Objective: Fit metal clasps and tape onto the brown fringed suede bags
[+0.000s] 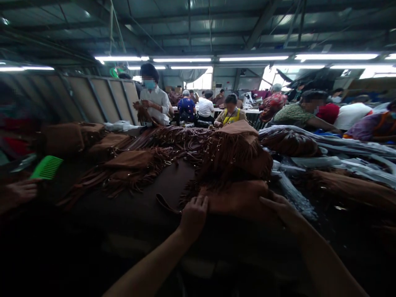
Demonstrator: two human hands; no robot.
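Bare forearm [151,264] rising to left hand [193,216] and right hand [278,210], both lying half-open on a brown suede fringed bag [235,198], no firm hold visible. Tangling likely if loose fringe drags across neighbouring bags [133,161]. Fingertips dim, grip uncertain; far left, a co-worker's hand [20,192] beside a green comb [46,167], shadowy

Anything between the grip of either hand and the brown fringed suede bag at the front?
Nothing visible stands in the way: the left hand and the right hand both already touch the brown fringed suede bag, with nothing between either hand and it.
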